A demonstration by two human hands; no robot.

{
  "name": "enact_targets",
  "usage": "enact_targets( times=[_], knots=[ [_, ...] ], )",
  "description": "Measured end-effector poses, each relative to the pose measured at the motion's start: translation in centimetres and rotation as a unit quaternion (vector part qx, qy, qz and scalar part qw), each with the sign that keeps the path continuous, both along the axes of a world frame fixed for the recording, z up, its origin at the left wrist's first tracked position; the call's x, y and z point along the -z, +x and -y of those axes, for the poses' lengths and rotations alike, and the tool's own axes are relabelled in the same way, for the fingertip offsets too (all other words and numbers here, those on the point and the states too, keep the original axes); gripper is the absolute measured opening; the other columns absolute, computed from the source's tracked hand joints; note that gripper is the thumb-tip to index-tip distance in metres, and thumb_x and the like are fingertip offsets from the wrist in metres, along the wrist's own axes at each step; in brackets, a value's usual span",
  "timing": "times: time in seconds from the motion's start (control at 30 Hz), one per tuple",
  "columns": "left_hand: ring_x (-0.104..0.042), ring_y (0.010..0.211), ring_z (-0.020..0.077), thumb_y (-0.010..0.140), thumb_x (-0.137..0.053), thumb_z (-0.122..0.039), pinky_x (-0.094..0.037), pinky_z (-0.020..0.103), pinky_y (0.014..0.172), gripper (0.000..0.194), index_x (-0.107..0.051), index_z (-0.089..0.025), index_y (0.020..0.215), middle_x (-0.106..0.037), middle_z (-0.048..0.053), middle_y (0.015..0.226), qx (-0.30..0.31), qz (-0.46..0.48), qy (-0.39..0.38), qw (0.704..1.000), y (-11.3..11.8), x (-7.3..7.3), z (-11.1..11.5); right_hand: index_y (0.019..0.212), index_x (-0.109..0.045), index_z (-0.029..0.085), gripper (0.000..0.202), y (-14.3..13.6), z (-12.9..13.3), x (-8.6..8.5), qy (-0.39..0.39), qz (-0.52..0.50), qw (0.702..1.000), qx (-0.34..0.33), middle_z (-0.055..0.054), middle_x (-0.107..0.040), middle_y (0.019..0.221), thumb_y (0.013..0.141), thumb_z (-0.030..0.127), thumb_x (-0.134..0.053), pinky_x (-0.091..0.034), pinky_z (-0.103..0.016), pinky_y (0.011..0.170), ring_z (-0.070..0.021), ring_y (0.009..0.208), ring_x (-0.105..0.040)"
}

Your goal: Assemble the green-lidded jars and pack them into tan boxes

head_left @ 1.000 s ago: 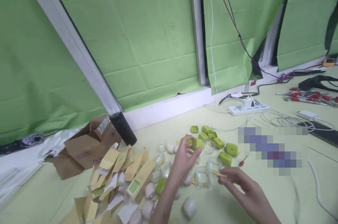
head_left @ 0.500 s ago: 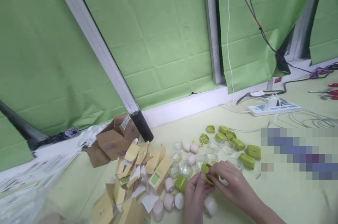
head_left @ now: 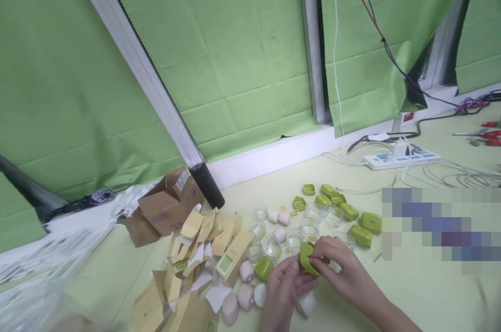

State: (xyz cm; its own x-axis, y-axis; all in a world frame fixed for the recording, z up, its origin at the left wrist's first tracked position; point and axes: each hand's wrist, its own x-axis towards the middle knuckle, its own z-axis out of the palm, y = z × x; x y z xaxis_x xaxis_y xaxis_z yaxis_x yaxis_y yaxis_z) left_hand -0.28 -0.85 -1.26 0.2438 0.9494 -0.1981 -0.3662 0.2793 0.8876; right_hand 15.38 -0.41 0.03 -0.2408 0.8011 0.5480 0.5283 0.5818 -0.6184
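Between my two hands is a green plastic lid-like piece [head_left: 308, 259], tilted up on its edge. My left hand [head_left: 282, 286] grips it from the left with thumb and fingers. My right hand [head_left: 340, 264] pinches its right side. Around my hands lie clear cups [head_left: 293, 240], pinkish-white rounded pieces [head_left: 246, 296] and a green cap [head_left: 264, 269]. More green caps [head_left: 360, 236] lie behind my right hand. A pinkish-white piece [head_left: 306, 303] is partly hidden below my hands.
Opened yellow-brown boxes [head_left: 230, 253] are heaped to the left. Behind them stand a brown carton [head_left: 166, 206] and a black cylinder [head_left: 207, 185]. A white power strip [head_left: 403, 158] with cables lies at the back right. Red-handled tools [head_left: 491, 136] are at the far right.
The green piece has turned in my hands and shows more of its outer face. My left fingers have shifted slightly on it. The whole view has slid a little to the left.
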Motion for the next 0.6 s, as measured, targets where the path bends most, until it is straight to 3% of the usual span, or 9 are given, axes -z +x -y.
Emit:
enact_targets(
  times=[0.27,0.37,0.43,0.5,0.6],
  knots=[
    [-0.059,0.055,0.0136,0.066,-0.07,-0.046,-0.046,0.024,0.053,0.035,-0.053,-0.016,0.071,-0.063,0.002,0.06,-0.005,-0.114,0.089,0.989,0.3,-0.4,0.1,0.068,-0.057,0.022,0.023,0.1,0.3,-0.2,-0.056,-0.058,0.996,-0.034,-0.001,-0.059,0.066,0.089,0.026,-0.048,-0.045,-0.032,0.063,-0.0172,0.065,-0.056],
    [-0.055,0.056,0.0117,0.068,-0.069,-0.04,-0.043,0.022,0.053,0.03,-0.049,-0.018,0.071,-0.059,0.0,0.063,-0.033,-0.131,0.128,0.982,0.3,-0.3,0.0,0.096,-0.061,0.024,0.018,0.5,0.5,-0.5,-0.095,-0.131,0.986,-0.025,-0.005,-0.062,0.086,0.088,0.033,-0.049,-0.049,-0.033,0.067,-0.0183,0.074,-0.057],
    [-0.054,0.06,0.0114,0.068,-0.067,-0.033,-0.043,0.022,0.057,0.024,-0.047,-0.018,0.071,-0.056,-0.002,0.065,-0.044,-0.139,0.145,0.979,0.2,-0.3,0.1,0.121,-0.05,0.028,0.041,0.7,0.6,-0.8,-0.125,-0.137,0.982,-0.029,-0.006,-0.059,0.106,0.081,0.035,-0.059,-0.051,-0.034,0.075,-0.0192,0.085,-0.058],
    [-0.053,0.065,0.0121,0.071,-0.062,-0.026,-0.042,0.023,0.062,0.017,-0.046,-0.019,0.072,-0.055,-0.001,0.067,-0.029,-0.173,0.168,0.97,0.1,-0.4,0.2,0.126,-0.046,0.031,0.058,0.8,0.8,-1.2,-0.163,-0.103,0.979,-0.063,-0.004,-0.058,0.114,0.073,0.034,-0.068,-0.05,-0.035,0.082,-0.0204,0.093,-0.058],
    [-0.051,0.068,0.0132,0.072,-0.054,-0.018,-0.041,0.024,0.065,0.01,-0.045,-0.019,0.072,-0.053,-0.001,0.07,-0.021,-0.238,0.209,0.948,0.0,-0.4,0.4,0.116,-0.055,0.03,0.045,1.0,1.3,-1.4,-0.201,-0.079,0.973,-0.077,-0.002,-0.063,0.108,0.072,0.032,-0.068,-0.049,-0.036,0.085,-0.0212,0.093,-0.059]
  ],
)
